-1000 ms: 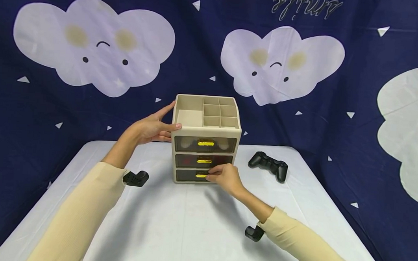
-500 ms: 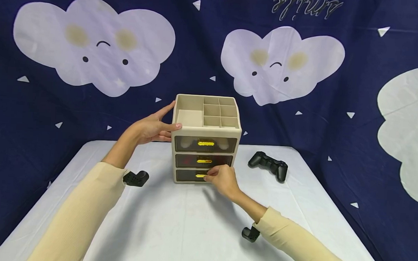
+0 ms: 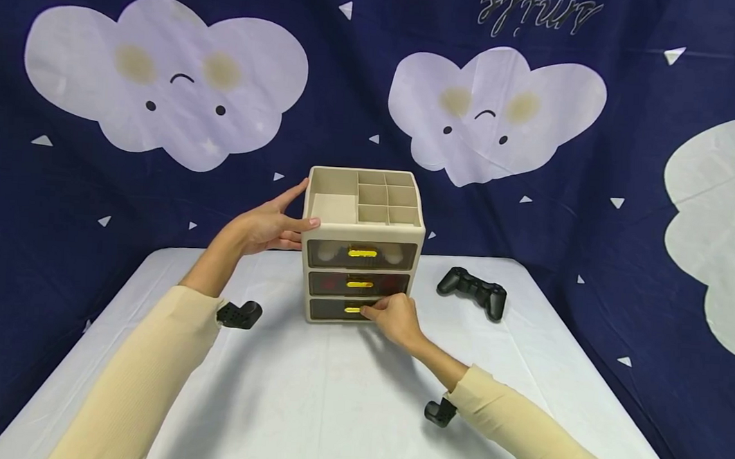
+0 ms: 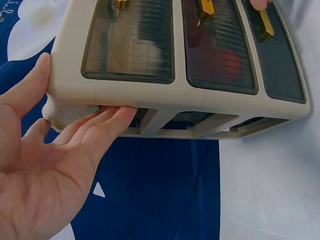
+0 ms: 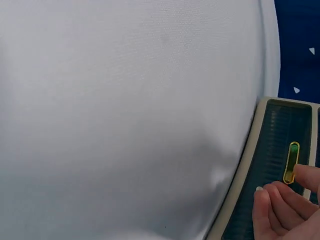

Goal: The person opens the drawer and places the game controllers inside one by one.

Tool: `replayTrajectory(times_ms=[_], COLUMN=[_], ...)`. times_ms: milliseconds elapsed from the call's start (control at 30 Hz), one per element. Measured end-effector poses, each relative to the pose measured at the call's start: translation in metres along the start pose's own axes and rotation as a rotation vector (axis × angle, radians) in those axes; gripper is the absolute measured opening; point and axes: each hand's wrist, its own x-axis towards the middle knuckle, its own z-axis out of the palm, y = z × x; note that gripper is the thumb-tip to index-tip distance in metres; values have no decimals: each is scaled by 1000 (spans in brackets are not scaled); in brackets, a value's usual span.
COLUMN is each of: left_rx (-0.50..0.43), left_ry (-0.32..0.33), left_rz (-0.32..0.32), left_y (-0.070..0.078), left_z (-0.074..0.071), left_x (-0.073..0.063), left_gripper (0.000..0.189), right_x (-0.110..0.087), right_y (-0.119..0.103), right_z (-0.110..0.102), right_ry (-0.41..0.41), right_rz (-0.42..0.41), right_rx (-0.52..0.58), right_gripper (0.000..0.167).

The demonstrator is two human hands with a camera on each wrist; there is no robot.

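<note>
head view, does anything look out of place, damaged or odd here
Yes, the backdrop looks upside down: its cloud faces have mouths above their eyes. Otherwise nothing stands out: the drawer unit stands upright, its three drawers look closed, and no spill or damage shows.

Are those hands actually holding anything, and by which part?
The right hand seems to pinch the lowest gold handle by its right end; the left hand rests against the upper left of the organizer.

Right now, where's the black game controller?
In the head view, the black game controller lies on the white table, to the right of the drawer organizer and beyond the right hand.
</note>
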Motion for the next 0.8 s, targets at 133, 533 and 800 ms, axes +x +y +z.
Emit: replayTrajectory(times_ms=[133, 533, 800], left_rx=[7, 2, 8], left_ry=[2, 2, 7], left_rz=[3, -5, -1], left_y=[0, 1, 1], left_z=[0, 0, 0], left_x=[0, 1, 1], left_gripper=[101, 100, 100], right_x=[2, 15, 18], right_y=[2, 5, 4], right_z=[1, -1, -1], right_ry=[-83, -289, -313], right_rz=[161, 668, 764], right_rx=[199, 879, 1016], right_gripper=[28, 31, 24])
